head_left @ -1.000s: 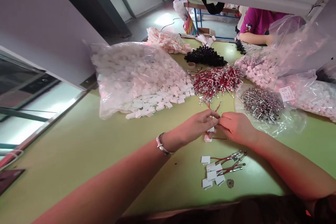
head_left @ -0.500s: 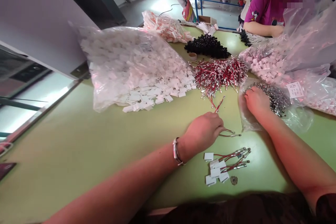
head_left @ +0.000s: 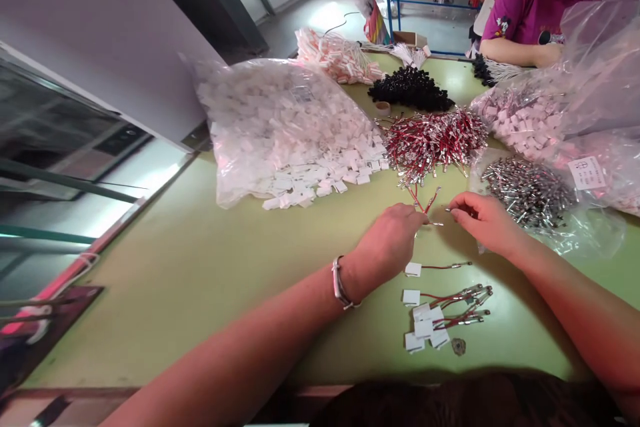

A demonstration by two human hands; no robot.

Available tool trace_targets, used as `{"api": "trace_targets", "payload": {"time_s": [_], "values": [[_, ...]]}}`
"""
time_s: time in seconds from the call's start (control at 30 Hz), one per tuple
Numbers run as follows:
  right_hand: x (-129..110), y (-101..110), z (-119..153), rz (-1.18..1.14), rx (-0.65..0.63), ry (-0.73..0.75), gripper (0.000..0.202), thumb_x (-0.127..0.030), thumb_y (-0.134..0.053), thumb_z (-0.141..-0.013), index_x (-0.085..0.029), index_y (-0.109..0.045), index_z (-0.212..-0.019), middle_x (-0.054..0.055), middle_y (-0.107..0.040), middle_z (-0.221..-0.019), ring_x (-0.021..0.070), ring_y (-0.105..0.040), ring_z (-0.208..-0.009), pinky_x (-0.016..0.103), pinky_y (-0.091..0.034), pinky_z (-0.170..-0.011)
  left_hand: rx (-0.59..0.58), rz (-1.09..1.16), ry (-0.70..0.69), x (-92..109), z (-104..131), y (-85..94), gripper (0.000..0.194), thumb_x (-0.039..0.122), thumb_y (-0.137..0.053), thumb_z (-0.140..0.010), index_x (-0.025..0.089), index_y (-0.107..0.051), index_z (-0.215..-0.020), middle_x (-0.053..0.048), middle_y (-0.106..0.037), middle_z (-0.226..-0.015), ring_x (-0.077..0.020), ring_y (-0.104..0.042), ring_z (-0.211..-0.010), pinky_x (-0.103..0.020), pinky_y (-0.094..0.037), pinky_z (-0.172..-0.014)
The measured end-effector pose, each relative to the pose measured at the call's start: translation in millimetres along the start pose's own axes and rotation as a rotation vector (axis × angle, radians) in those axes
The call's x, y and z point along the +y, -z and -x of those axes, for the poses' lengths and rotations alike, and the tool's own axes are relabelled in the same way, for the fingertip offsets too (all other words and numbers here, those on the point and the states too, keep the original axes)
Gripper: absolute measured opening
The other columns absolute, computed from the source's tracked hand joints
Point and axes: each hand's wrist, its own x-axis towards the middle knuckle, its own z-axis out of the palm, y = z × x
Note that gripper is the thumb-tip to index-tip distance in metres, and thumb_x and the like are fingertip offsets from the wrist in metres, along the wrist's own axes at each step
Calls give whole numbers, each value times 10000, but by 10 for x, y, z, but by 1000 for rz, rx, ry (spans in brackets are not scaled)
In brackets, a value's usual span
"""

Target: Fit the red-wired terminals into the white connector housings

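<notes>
My left hand (head_left: pixel 390 240) is closed in a pinch on a short red wire, whose metal terminal (head_left: pixel 437 223) sticks out to the right of the fingertips. My right hand (head_left: pixel 487 219) pinches a small metal terminal (head_left: pixel 448 210) just across from it, a short gap apart. Below the hands lies one white connector (head_left: pixel 413 270) with a red wire running right to a metal end. Under that is a group of several white connectors (head_left: pixel 423 329) with red wires. Two loose red wires (head_left: pixel 429 201) lie just beyond my left fingers.
A big clear bag (head_left: pixel 280 120) spills white connectors at the left. Behind the hands are a red wire heap (head_left: pixel 435 140) and a black parts heap (head_left: pixel 411 88). Metal terminals (head_left: pixel 527 190) lie on a bag at right. A person in a purple shirt (head_left: pixel 520 7) sits opposite.
My right hand has left the metal terminal pile and come left with a terminal. A connector with a red wire now lies alone above the group. The whole view has shifted slightly.
</notes>
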Motion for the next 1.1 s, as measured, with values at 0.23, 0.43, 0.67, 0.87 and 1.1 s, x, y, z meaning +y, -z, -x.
{"api": "trace_targets", "payload": {"time_s": [0.23,0.43,0.67,0.87,1.1], "values": [[-79,-223,110,-25,105,67,111,-251,-518,-839,-201,-617,-838,-4,-645,-703,129,-554,-611,263,-421,-586,101,469,137,-23,-78,-42,258,205,-393,-921,167,-630,-1015,-69,-687,-998,-178,-620,-891,-314,-494,-804],[-85,-162,107,-69,247,66,137,-290,-531,-842,-202,-636,-834,2,-650,-695,132,-563,-601,264,-431,-579,108,466,171,-31,-50,-38,332,358,-405,-939,183,-666,-835,-7,-654,-727,-140,-558,-658,-262,-446,-621],[-82,-109,100,-6,109,143,142,-256,-522,-846,-199,-644,-804,-14,-636,-675,112,-533,-601,254,-413,-592,91,442,118,-83,-33,-95,296,325,-420,-935,206,-684,-873,7,-704,-811,-130,-602,-704,-238,-442,-643],[-158,-126,136,-309,-77,-151,178,-314,-512,-825,-195,-586,-716,-46,-534,-558,78,-425,-404,227,-338,-404,118,230,36,-31,19,-97,329,343,-399,-947,202,-686,-872,-13,-697,-744,-145,-597,-657,-249,-416,-601],[-163,-238,180,-249,124,-115,163,-327,-523,-836,-202,-618,-792,-33,-581,-621,86,-487,-441,236,-387,-456,165,492,127,-60,-39,-139,298,309,-436,-922,177,-665,-785,-3,-668,-720,-130,-565,-640,-241,-434,-604]]}}
